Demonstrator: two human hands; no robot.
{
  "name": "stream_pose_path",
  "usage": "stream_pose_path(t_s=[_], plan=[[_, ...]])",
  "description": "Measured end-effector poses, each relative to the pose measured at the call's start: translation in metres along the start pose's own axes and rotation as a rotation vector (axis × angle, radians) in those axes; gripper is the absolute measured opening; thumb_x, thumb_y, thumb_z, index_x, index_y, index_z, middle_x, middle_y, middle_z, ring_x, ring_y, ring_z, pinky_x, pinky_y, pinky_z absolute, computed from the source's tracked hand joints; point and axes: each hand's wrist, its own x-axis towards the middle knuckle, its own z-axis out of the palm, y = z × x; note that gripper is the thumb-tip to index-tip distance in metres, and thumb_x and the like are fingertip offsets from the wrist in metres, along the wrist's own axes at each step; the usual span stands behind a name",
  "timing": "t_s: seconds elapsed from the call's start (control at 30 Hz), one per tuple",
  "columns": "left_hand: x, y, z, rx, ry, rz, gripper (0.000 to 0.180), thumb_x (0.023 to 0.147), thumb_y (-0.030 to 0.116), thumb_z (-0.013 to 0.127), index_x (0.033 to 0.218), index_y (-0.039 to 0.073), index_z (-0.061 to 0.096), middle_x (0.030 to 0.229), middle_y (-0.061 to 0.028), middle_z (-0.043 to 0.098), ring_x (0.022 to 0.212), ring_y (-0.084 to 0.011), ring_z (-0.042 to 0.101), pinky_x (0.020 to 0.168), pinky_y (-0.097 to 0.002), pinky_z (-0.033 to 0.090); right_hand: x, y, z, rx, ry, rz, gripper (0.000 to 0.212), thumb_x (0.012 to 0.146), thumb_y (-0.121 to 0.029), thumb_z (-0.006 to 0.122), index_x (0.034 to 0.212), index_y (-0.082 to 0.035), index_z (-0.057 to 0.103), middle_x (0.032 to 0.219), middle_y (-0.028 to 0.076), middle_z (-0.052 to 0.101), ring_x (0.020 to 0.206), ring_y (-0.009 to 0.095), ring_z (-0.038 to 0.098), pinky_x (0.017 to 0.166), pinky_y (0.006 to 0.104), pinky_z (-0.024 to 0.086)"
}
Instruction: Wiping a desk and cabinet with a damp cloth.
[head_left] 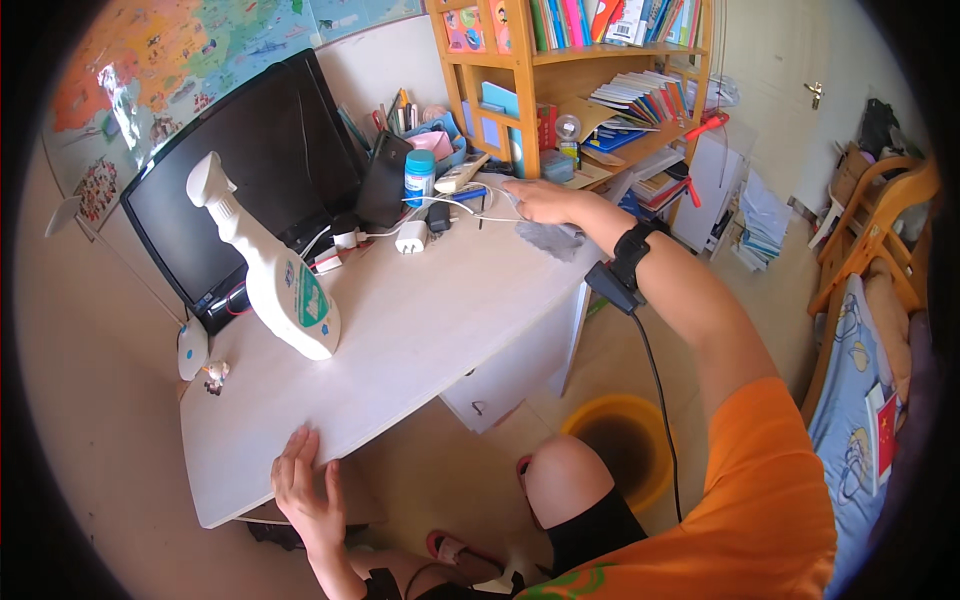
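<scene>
My right hand (546, 204) reaches to the far right end of the pale desk (400, 320). Its fingers are curled down on a crumpled grey cloth (550, 240), part of which shows below the palm. White cables (485, 215) lie just left of that hand. Across the desk's near left edge rests my left hand (308, 488), fingers stretched out and nothing in them. A white spray bottle (265, 270) with a green label stands upright on the desk, between the left hand and the black monitor (240, 170).
A white charger (411, 237), a blue-capped bottle (419, 178) and a pen holder (403, 112) crowd the back of the desk. A small figurine (215, 376) stands at the left. A wooden bookshelf (525, 75) rises beyond. On the floor sits a yellow bucket (655, 440).
</scene>
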Motion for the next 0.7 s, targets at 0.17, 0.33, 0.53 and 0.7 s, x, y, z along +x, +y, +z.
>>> stream_pose_path(t_s=[0.17, 0.33, 0.53, 0.7], plan=[[-0.001, -0.005, -0.004, -0.005, 0.006, -0.014, 0.036, 0.084, 0.012, 0.065, 0.119, 0.004, 0.064, 0.127, -0.0126, 0.062, 0.121, -0.0311, 0.056, 0.106, -0.0452, 0.037, -0.036, -0.043, -0.026, 0.007, -0.239, 0.077, 0.059, 0.092, -0.015, 0.043, 0.145, 0.006, 0.03, 0.144, 0.026, 0.043, 0.132, 0.038, 0.045, 0.11, 0.0396, 0.036], [0.001, -0.005, -0.001, -0.018, 0.009, -0.003, 0.036, 0.084, 0.011, 0.065, 0.119, 0.004, 0.064, 0.127, -0.0125, 0.062, 0.122, -0.031, 0.055, 0.106, -0.0451, 0.037, -0.029, -0.029, -0.011, 0.057, -0.145, 0.031, 0.057, 0.092, -0.014, 0.039, 0.147, 0.002, 0.031, 0.142, 0.028, 0.045, 0.133, 0.037, 0.044, 0.111, 0.0386, 0.035], [0.0, -0.001, -0.002, 0.003, -0.003, -0.052, 0.038, 0.082, 0.01, 0.067, 0.119, 0.004, 0.064, 0.127, -0.0127, 0.062, 0.121, -0.0322, 0.056, 0.106, -0.0455, 0.037, 0.041, -0.018, 0.006, 0.076, -0.153, 0.077, 0.058, 0.091, -0.012, 0.038, 0.145, 0.006, 0.03, 0.139, 0.028, 0.047, 0.13, 0.037, 0.048, 0.107, 0.0422, 0.037], [-0.001, -0.001, -0.002, -0.013, -0.012, -0.037, 0.039, 0.08, 0.01, 0.069, 0.118, 0.004, 0.065, 0.126, -0.0127, 0.063, 0.12, -0.0324, 0.057, 0.105, -0.0459, 0.038, 0.07, -0.007, 0.004, 0.102, -0.111, 0.144, 0.052, 0.093, -0.008, 0.035, 0.143, 0.006, 0.034, 0.142, 0.028, 0.046, 0.13, 0.037, 0.048, 0.108, 0.0405, 0.038]])
